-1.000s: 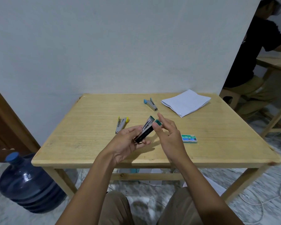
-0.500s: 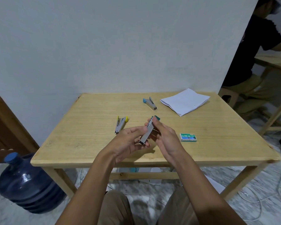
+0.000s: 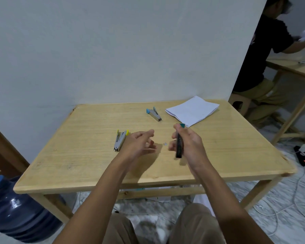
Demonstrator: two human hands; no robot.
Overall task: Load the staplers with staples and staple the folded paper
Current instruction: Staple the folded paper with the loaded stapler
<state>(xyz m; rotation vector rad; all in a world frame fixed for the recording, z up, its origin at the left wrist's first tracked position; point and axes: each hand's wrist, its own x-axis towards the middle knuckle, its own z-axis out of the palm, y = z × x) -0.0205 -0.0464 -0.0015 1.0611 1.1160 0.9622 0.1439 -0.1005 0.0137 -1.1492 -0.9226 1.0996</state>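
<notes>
Over the wooden worktop (image 3: 77,155), your right hand (image 3: 190,143) grips the teal stapler (image 3: 179,149); fingers of your left hand (image 3: 139,145) hang loose, empty. Pinch the silvery strip (image 3: 165,143) between them gently.

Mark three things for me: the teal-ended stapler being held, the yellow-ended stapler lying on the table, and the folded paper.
teal-ended stapler (image 3: 179,150): head view, on its dark body.
yellow-ended stapler (image 3: 120,140): head view, on its metal body.
folded paper (image 3: 193,110): head view, middle of the top sheet.
</notes>
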